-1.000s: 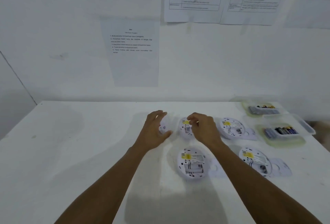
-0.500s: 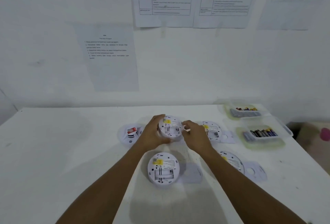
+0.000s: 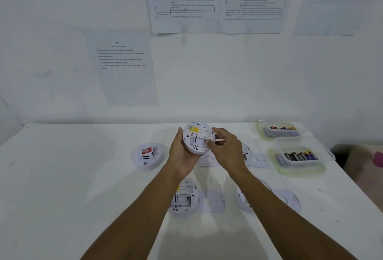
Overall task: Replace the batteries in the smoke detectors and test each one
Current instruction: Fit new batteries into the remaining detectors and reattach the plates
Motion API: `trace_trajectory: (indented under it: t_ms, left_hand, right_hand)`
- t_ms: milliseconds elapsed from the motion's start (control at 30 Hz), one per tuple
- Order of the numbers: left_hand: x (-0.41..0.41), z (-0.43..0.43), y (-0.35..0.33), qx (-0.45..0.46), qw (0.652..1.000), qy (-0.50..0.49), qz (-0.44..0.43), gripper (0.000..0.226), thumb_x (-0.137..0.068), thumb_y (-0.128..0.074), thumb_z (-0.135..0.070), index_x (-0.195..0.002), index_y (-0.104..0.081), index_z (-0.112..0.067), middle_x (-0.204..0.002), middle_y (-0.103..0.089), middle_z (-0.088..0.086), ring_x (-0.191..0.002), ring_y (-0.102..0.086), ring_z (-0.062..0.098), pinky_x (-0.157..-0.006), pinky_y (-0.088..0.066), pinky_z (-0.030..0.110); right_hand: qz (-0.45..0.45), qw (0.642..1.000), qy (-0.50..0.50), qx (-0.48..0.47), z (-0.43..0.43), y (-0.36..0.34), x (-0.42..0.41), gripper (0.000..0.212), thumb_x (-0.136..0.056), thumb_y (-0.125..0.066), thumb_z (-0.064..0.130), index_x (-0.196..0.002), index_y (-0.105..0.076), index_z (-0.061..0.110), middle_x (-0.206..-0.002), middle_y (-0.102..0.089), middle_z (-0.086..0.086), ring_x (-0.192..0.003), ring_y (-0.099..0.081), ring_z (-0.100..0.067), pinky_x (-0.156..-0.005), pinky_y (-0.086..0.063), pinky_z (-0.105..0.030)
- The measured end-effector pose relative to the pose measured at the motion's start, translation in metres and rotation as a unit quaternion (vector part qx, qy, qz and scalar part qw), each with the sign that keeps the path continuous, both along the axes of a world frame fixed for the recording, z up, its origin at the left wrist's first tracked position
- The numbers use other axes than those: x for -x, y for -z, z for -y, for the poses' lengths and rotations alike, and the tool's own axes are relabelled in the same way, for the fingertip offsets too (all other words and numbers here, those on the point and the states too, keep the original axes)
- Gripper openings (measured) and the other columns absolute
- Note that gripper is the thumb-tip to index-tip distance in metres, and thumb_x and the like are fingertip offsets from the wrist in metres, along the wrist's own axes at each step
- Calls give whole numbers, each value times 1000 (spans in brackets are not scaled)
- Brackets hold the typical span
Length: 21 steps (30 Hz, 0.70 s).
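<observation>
My left hand (image 3: 182, 156) holds a white round smoke detector (image 3: 196, 138) up off the white table (image 3: 62, 187), its back with a yellow label facing me. My right hand (image 3: 224, 150) is at the detector's right edge, fingertips on its open battery bay, with a thin pale stick poking out between the fingers. Another open detector (image 3: 183, 197) lies face down near me, a loose cover (image 3: 213, 200) beside it. A detector (image 3: 148, 155) with a red label sits face up at the left. Two more detectors (image 3: 245, 153) (image 3: 243, 199) are partly hidden behind my right arm.
Two clear plastic tubs of batteries stand at the right: the far tub (image 3: 279, 130) and the near tub (image 3: 298, 156). Loose covers (image 3: 290, 199) (image 3: 258, 159) lie near the right side. Printed sheets (image 3: 122, 67) hang on the wall behind. The table's right edge drops off near a brown object.
My left hand has picked the detector up from the table and tilted its back toward me. My right hand has come onto its right edge. The view has shifted right.
</observation>
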<state>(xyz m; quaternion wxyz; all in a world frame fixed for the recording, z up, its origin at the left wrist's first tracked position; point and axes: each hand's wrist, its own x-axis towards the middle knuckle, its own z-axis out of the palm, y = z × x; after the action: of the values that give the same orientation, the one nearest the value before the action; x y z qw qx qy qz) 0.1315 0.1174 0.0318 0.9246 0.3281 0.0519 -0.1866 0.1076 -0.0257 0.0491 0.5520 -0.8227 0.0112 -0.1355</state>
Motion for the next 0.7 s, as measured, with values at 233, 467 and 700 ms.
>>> trace_trajectory:
  t_ms: [233,467,700]
  left_hand:
    - [7,17,-2,45,998,5,-38,64,-99,-36,-55,-136,-53,-6,-132,-59,25,-123,-55,39,-105,-42,52]
    - [10,46,-4,35,999,25,-30,57,-100,-36,-51,-132,-57,-9,-128,-62,24,-118,-58,38,-99,-46,53]
    - [3,94,-8,48,998,25,-23,54,-99,-38,-45,-131,-58,-6,-131,-60,26,-119,-56,41,-100,-45,53]
  right_hand:
    - [37,991,37,122,19,6,6,44,-80,-77,31,-122,-65,24,-102,-53,4,-102,-48,-13,-83,-44,-26]
    - [56,989,17,134,54,-1,15,37,-85,-71,23,-121,-66,22,-93,-55,2,-91,-49,-14,-76,-36,-15]
    - [30,990,-49,131,125,-13,2,15,-85,-70,17,-99,-72,24,-74,-67,8,-65,-58,-8,-68,-47,-17]
